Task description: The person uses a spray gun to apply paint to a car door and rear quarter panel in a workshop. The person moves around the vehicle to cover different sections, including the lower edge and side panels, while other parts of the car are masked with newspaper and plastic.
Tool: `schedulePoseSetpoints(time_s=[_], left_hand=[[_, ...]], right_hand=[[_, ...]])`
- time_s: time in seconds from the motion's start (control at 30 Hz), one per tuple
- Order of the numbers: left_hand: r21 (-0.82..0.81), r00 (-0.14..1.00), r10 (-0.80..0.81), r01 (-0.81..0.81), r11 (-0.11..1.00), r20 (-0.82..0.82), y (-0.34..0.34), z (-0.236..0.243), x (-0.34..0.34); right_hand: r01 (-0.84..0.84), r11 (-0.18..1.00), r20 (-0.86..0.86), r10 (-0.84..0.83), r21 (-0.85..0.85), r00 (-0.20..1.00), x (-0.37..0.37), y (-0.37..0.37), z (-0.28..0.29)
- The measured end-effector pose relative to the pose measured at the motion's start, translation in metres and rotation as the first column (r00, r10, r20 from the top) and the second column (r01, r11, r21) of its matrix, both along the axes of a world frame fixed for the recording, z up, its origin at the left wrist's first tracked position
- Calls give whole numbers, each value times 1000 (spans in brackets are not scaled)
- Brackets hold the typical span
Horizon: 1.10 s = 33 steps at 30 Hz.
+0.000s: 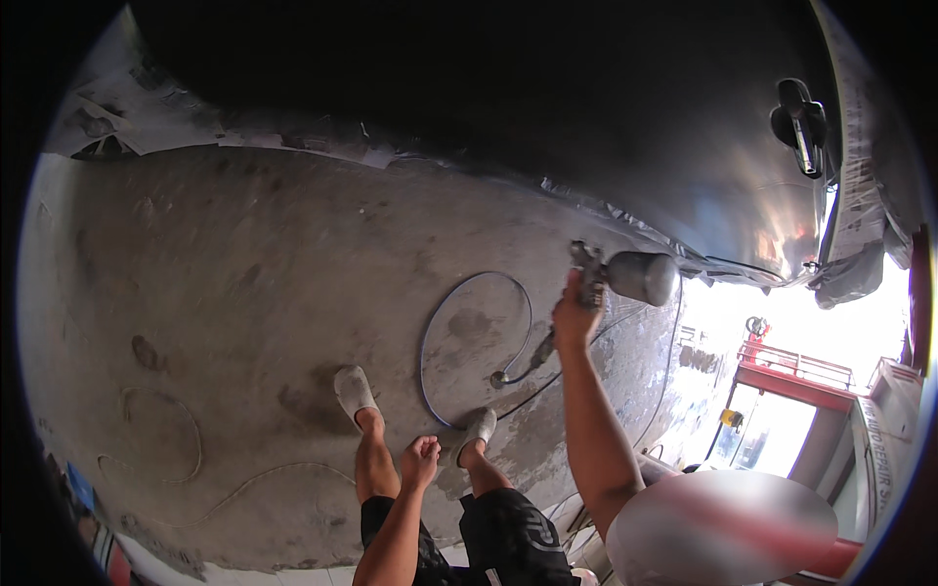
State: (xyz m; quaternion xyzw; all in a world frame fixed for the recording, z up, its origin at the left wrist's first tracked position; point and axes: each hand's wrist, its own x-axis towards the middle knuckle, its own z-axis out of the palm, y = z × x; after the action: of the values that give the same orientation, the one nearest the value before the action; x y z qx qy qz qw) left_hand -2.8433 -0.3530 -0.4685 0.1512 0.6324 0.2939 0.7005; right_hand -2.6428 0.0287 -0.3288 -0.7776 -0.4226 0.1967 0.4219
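My right hand [576, 320] is wrapped round the handle of a paint spray gun [589, 273], held out beside the lower part of a dark car door panel [625, 127]. A grey paint cup [642, 278] sticks out sideways from the gun, to the right. Below my grip, a hose fitting [543, 352] leads to a thin air hose [422, 356] that loops over the floor. My left hand [421, 457] hangs in front of my legs, its fingers curled in, and nothing shows in it. The gun's trigger is hidden by my fingers.
Masking paper and plastic [166, 127] run along the car's lower edge. A chrome and black door handle [801, 127] sits at upper right. The stained concrete floor [244, 293] carries more hose near my shoes [357, 396]. A red-framed structure [796, 376] stands right.
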Motion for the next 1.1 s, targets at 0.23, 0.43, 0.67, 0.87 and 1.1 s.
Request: schedulePoseSetpoints(time_s=[0.23, 0.43, 0.67, 0.87, 1.1], left_hand=[[-5, 997, 76, -76, 997, -26, -1, -9, -23], [11, 997, 36, -35, 999, -66, -10, -22, -32], [35, 978, -77, 85, 996, -195, 27, -8, -48], [136, 915, -206, 266, 954, -348, 91, 10, -73], [451, 843, -311, 506, 735, -440, 201, 65, -138]], right_hand=[[-213, 928, -427, 66, -307, 902, -163, -14, 2], [-39, 984, -343, -24, -175, 939, -102, 6, 19], [311, 942, -95, -301, 125, 949, 52, 9, 77], [230, 963, -248, -190, 144, 950, -8, 4, 73], [44, 997, -352, -65, -67, 934, -243, -24, 27]])
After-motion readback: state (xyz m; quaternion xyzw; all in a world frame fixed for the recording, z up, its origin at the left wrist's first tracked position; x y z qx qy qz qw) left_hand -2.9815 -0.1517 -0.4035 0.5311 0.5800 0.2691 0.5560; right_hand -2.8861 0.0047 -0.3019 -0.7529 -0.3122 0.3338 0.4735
